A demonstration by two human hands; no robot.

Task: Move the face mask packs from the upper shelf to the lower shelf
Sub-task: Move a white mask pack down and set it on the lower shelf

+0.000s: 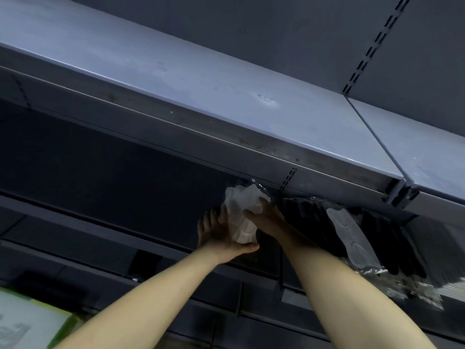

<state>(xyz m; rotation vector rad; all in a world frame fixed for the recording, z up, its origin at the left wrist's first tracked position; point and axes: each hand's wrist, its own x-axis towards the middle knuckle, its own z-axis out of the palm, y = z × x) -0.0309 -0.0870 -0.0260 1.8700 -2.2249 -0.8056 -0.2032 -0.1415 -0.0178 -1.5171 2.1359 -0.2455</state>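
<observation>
Your two bare forearms reach up from the bottom edge of the view toward the lower shelf (151, 238), under the pale upper shelf (226, 96), which shows bare in this view. Your left hand (221, 233) cups the white face mask pack (241, 210) from below with thumb and fingers curled around it; your right hand (266, 217) presses on its upper right side, fingers bent over the film. The hands sit close together, both on this one pack. Judged from this, the step in hand is seating the pack on the lower shelf. Slide it toward the back panel until it rests flat, just beside the black mask packs (392, 243) and the clear pack (352, 238) stacked to the right near the shelf's front edge. Keep the crumpled film from snagging on the slotted upright (289, 177). Release only once the pack bears on the shelf.
</observation>
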